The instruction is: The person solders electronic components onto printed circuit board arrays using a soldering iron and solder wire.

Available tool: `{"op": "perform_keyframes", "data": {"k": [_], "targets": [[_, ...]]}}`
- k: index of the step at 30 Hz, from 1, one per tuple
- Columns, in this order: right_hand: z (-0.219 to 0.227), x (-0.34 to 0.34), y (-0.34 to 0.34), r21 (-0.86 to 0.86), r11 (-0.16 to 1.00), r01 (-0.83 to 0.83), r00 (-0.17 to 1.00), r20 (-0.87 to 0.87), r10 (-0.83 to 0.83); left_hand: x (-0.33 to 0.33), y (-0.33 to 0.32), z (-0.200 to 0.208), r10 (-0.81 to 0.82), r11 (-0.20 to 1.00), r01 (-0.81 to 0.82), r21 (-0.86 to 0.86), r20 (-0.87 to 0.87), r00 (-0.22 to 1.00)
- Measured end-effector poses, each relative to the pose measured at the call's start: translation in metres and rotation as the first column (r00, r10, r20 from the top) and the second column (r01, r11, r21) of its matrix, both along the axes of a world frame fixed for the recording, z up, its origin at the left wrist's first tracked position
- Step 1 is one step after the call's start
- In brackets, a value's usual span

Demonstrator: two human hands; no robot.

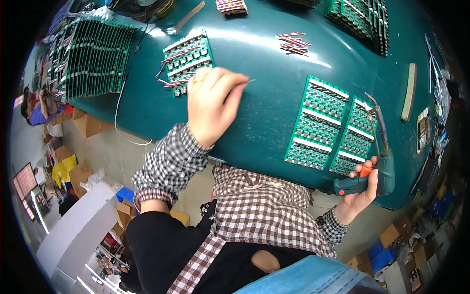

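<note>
My left hand [214,100] hovers over the table with thumb and fingers pinched together. A thin pale tip pokes out past the fingertips; what it belongs to is hidden. Just behind this hand lies a green circuit-board panel [199,43] with several red-and-white wires [169,83] across it. My right hand [361,198] grips a green soldering gun [387,171] with an orange-red trigger, its bent metal tip pointing up and away. Beneath and left of the tip are two more green board panels, one wider [318,122] and one partly covered by the gun [353,139].
A small pile of red-and-white wires [293,44] lies farther back, beside a bundled stack of wires [231,7]. Stacks of boards stand at far left [95,61] and far right [360,22]. A wooden strip [409,92] lies on the right; a white cable [116,115] hangs over the left edge.
</note>
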State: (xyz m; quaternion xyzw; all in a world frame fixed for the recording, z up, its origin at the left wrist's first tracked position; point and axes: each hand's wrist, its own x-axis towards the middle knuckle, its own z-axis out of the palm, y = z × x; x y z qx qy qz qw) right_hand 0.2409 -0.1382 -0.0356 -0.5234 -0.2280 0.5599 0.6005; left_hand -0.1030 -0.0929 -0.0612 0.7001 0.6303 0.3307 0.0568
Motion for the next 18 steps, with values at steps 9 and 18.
{"op": "perform_keyframes", "data": {"k": [9,18], "targets": [[0.006,-0.012,0.009,0.007,0.997,-0.075,0.997,-0.027,0.075,-0.046,-0.025,-0.009,0.094,0.993,-0.087,0.079,-0.094,0.991],[0.007,-0.011,0.008,0.025,0.996,-0.080,0.996,-0.040,0.081,-0.037,-0.022,0.003,-0.032,0.999,0.027,-0.036,-0.153,0.988]]}}
